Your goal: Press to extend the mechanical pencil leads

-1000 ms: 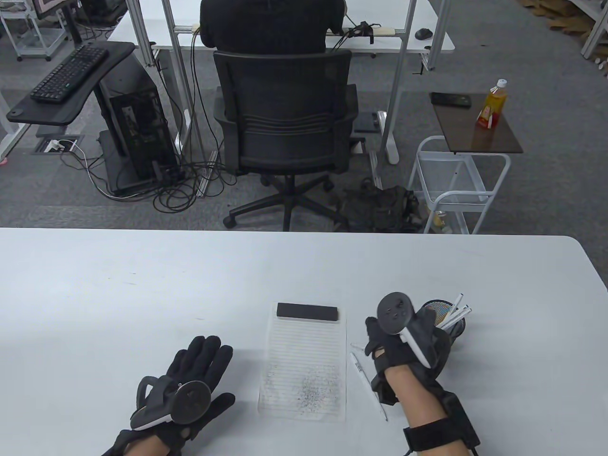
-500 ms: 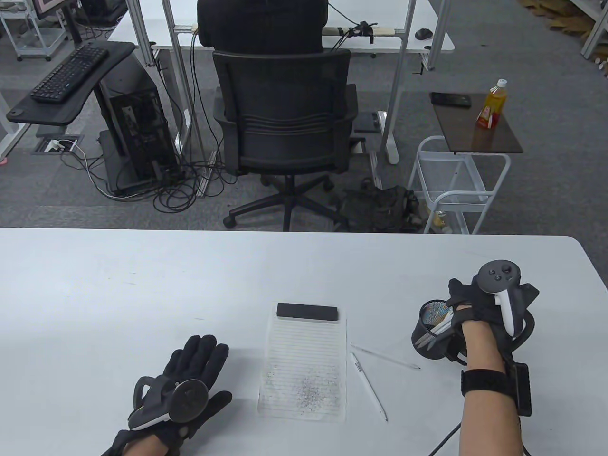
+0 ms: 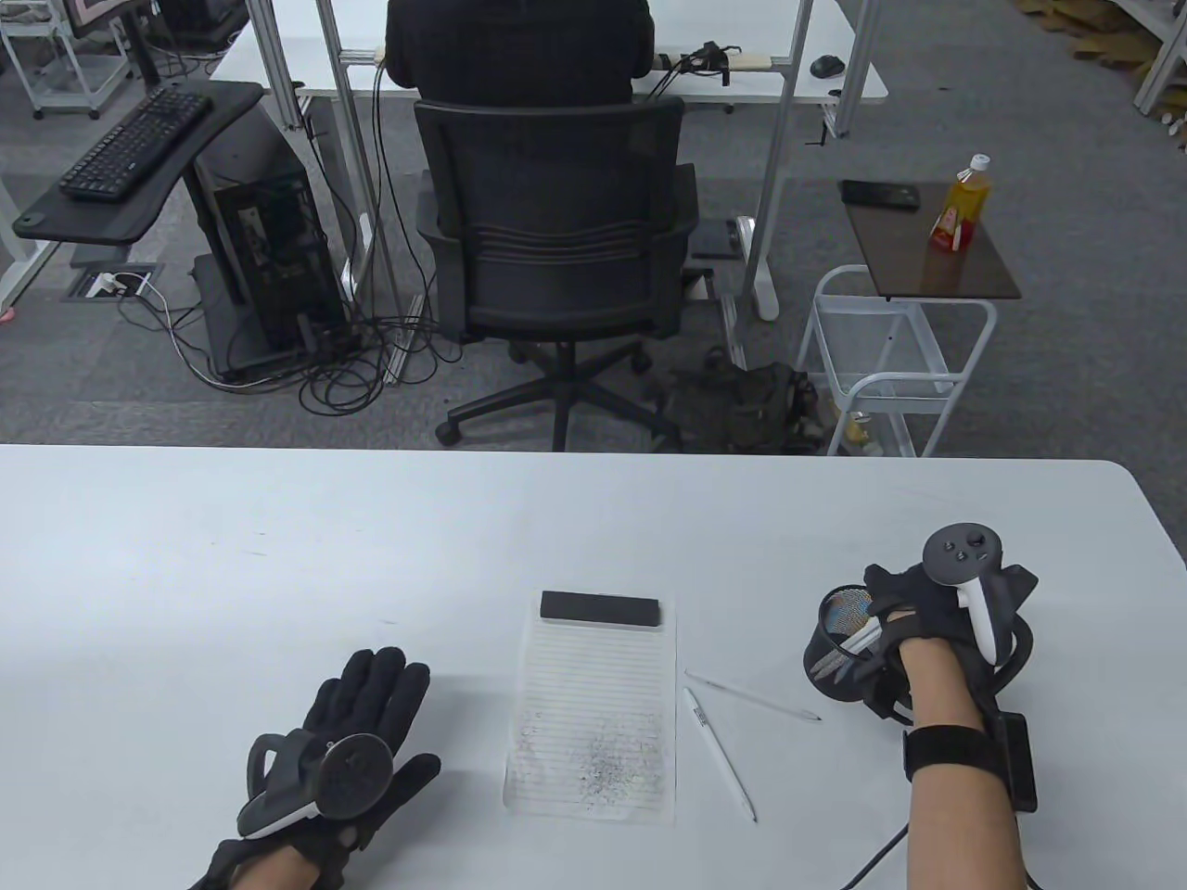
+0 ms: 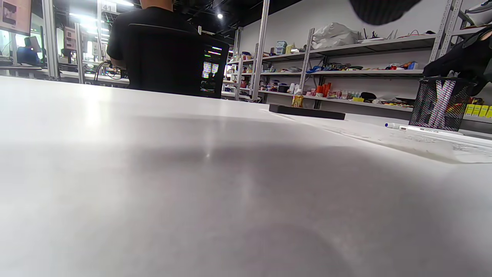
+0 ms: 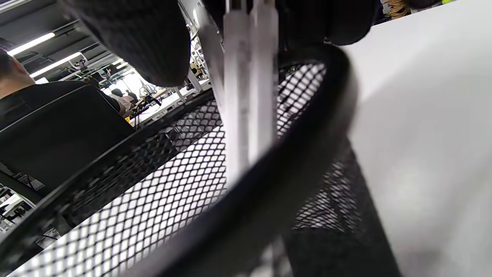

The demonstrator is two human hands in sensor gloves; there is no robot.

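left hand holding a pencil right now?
No, the left hand rests flat on the table with nothing in it; both loose pencils lie right of the notepad.

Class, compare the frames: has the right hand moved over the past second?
Yes. The right hand has shifted rightward, from beside the lined paper to the far side of the mesh pen cup, reaching its pencils.

The table view looks down on the tabletop (image 3: 278, 538) from above. The left wrist view skims it low; both show the mesh cup (image 3: 835, 640) (image 4: 442, 104), which the right wrist view crowds
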